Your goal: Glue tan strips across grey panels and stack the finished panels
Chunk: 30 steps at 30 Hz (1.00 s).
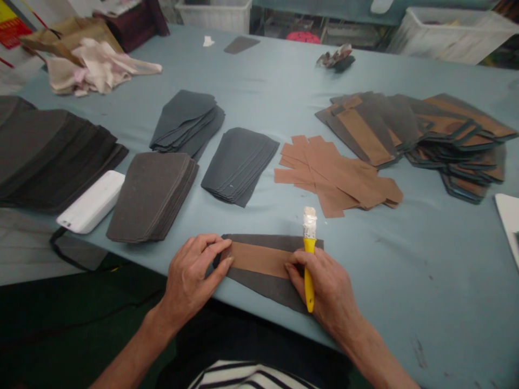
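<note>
A dark grey tapered panel (267, 289) lies at the table's front edge, with a brown strip (261, 259) laid lengthwise on it. My left hand (198, 267) pinches the strip's left end, thumb and fingertips close together at the panel's edge. At the strip's right end is my right hand (324, 275), its thumb and forefinger touching the strip. That same hand carries a brush with a yellow handle (309, 270), bristles pointing away from me and coated white. Part of the panel's right end is hidden under the right hand.
Loose brown strips (340, 178) lie beyond my right hand. Grey panel stacks (152, 194) and a white power-bank-like block (91, 202) stand at left. Panels bearing brown strips (454, 135) are piled at right. Crumpled cloth (101, 67) lies far left; white bins (454, 35) stand behind.
</note>
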Motion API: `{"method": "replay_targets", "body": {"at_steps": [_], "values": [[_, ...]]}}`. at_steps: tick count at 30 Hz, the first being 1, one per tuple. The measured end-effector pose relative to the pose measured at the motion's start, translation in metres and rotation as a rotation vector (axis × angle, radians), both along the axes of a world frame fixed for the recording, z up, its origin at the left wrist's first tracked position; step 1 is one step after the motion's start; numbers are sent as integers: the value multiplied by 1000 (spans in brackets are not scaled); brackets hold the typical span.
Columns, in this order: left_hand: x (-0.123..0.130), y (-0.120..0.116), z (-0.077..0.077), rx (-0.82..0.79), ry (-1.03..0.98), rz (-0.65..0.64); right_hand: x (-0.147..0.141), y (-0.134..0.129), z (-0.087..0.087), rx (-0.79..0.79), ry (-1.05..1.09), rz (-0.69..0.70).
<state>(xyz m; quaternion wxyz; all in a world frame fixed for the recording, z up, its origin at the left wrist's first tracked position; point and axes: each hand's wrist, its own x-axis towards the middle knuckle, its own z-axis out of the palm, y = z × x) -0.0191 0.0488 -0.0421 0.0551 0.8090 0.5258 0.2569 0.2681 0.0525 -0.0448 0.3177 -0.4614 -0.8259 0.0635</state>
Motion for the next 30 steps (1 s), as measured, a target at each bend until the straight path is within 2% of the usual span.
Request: {"method": "replay_targets", "body": {"at_steps": [30], "values": [[6, 1, 1, 56, -12, 43, 2, -1, 2, -37, 37, -3]]}}
